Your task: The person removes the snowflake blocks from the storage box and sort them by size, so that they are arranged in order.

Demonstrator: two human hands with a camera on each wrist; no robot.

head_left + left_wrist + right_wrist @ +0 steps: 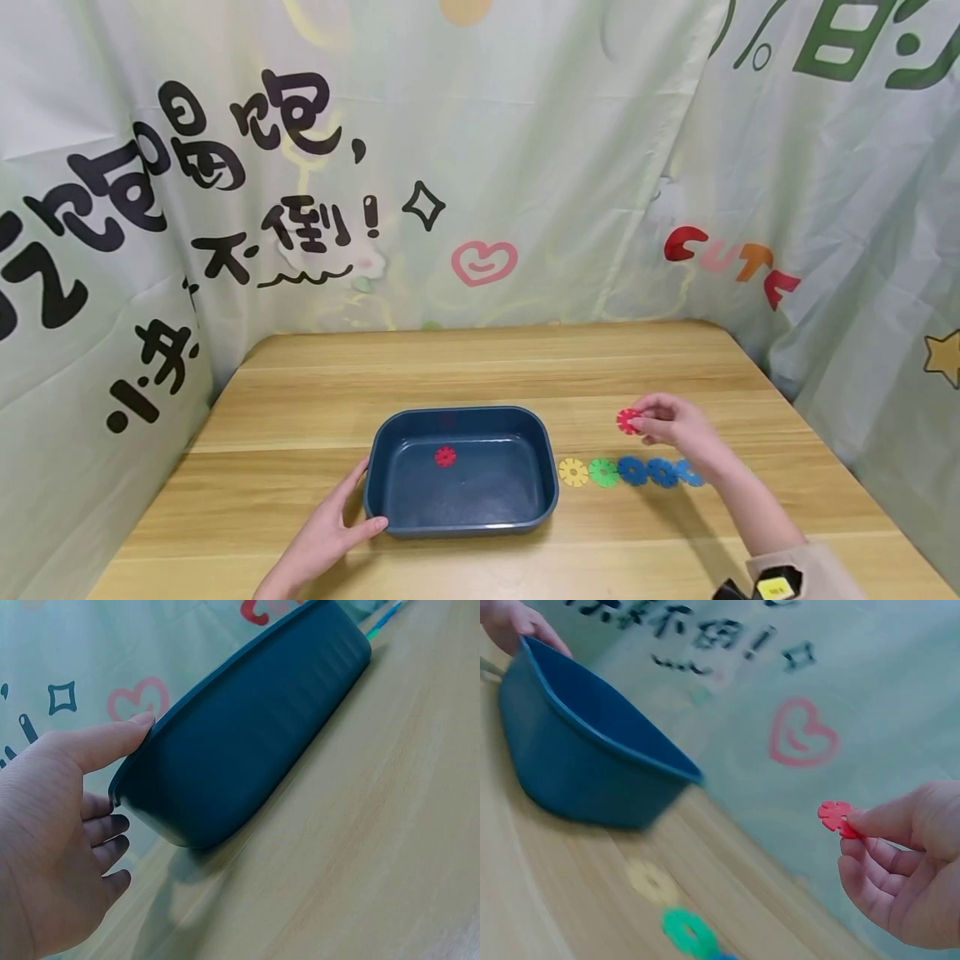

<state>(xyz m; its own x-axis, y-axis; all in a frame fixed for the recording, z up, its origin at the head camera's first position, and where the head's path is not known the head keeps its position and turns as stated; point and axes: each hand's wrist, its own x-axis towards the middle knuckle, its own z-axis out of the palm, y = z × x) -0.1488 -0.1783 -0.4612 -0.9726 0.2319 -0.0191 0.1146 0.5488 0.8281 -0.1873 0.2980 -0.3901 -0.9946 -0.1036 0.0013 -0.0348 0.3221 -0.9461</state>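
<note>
A dark blue rectangular basin (461, 530) stands on the wooden table. My left hand (327, 521) holds its left end, with the thumb on the rim near the front corner and the fingers along the outer side. One red snowflake disc (446, 456) lies inside the basin. Right of the basin and above the table, my right hand (678, 427) pinches another red snowflake disc (835, 816) between thumb and fingers. Below that hand runs a row of flat discs: a yellow disc (573, 472), a green disc (603, 472) and several blue discs (632, 471), the last partly behind the forearm.
The wooden table (480, 367) extends behind and in front of the basin. Printed curtains (540, 167) hang along its back and sides. A black strap with a yellow label (775, 588) is around the right wrist, by a light sleeve (821, 571).
</note>
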